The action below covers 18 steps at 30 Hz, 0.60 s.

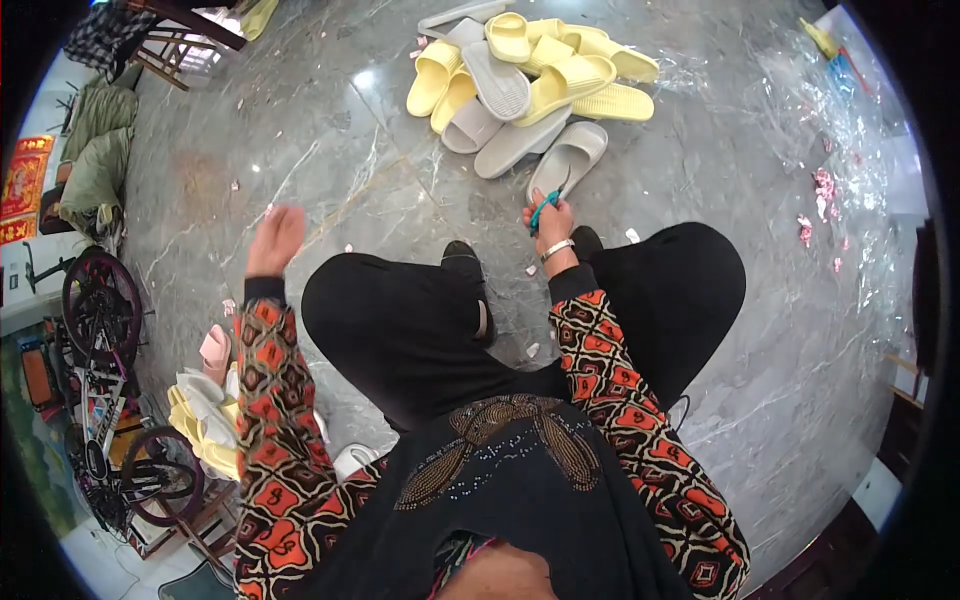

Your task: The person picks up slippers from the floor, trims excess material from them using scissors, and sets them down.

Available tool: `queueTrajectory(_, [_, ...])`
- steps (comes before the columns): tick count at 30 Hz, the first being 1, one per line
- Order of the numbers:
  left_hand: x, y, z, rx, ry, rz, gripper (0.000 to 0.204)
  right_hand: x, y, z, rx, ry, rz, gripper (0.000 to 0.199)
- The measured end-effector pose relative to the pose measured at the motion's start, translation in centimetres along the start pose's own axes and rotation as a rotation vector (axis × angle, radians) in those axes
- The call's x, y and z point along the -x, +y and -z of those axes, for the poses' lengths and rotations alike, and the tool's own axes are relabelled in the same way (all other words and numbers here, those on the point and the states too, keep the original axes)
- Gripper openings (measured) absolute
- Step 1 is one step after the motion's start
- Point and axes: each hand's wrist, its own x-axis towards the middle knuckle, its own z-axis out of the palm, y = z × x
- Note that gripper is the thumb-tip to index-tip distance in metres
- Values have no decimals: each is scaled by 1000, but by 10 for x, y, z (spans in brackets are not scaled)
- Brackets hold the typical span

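Note:
My right hand [552,228] is closed around a pair of scissors with teal handles [545,210]. Their dark blades point away from me, over a grey slide slipper [577,152] on the floor. Whether the blades touch the slipper I cannot tell. My left hand [274,242] is raised at the left, apart from any slipper, slightly blurred, with its fingers loosely extended and nothing visible in it. Beyond my right hand lies a loose pile of yellow slippers [572,85] and grey slippers [497,82], some overlapping.
More slippers, yellow and white [205,420], lie at my left, with a pink slipper [214,350] beside them. A bicycle [105,390] stands at the left edge. Clear plastic wrapping [800,120] and pink scraps [823,190] lie on the grey marbled floor at the right.

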Motion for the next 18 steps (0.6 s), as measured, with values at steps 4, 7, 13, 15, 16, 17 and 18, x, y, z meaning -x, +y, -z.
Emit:
queueTrajectory(4, [-43, -25, -200, -575, -222, 113, 36, -8, 5, 7, 45, -17, 13, 32])
queueTrajectory(7, [-84, -69, -254, -610, -615, 233, 44, -5, 9, -2, 77, 18, -6, 33])
queueTrajectory(13, [-128, -193, -345, -620, -345, 252, 38, 2, 3, -10, 97, -4, -25, 41])
queueTrajectory(15, [-152, -213, -347, -558, -300, 197, 35, 7, 2, -16, 86, -16, -27, 43])
queueTrajectory(16, [-174, -220, -341, -351, -168, 224, 34, 12, 1, -22, 76, -47, -30, 44])
queueTrajectory(17, [-192, -225, -333, -146, -32, 249, 33, 16, 2, -27, 63, -77, -40, 45])
queueTrajectory(18, [-209, -225, -322, 60, 105, 263, 31, 18, 2, -32, 61, -91, -51, 45])
